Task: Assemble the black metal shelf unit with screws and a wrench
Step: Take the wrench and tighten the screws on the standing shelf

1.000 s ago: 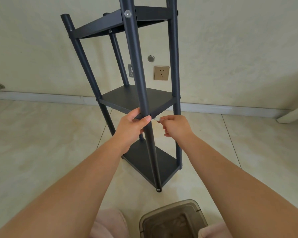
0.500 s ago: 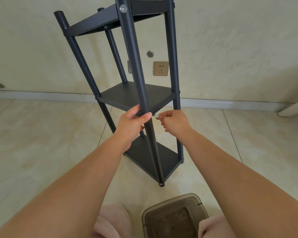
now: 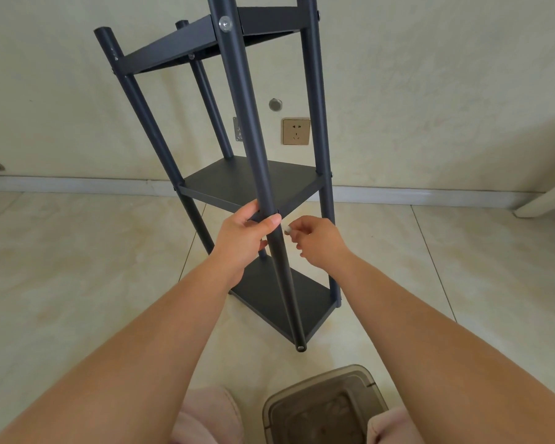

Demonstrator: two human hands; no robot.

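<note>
Here the left hand (image 3: pixel 242 238) grasps the shelf unit's (image 3: pixel 250 184) front post (image 3: pixel 257 174) at middle-shelf level, while the right hand (image 3: pixel 318 241) pinches a small screw (image 3: pixel 288 231) just beside that post.

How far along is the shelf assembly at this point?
Mostly built: the shelf unit stands with three shelves on four posts, and a screw head shows at the top joint. In hand: left hand grips the front post; right hand pinches a small silver screw beside the middle-shelf joint. Driving it remains.

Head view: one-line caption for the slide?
Left hand grips the front post of the black shelf unit; right hand pinches a small silver screw beside it.
</note>
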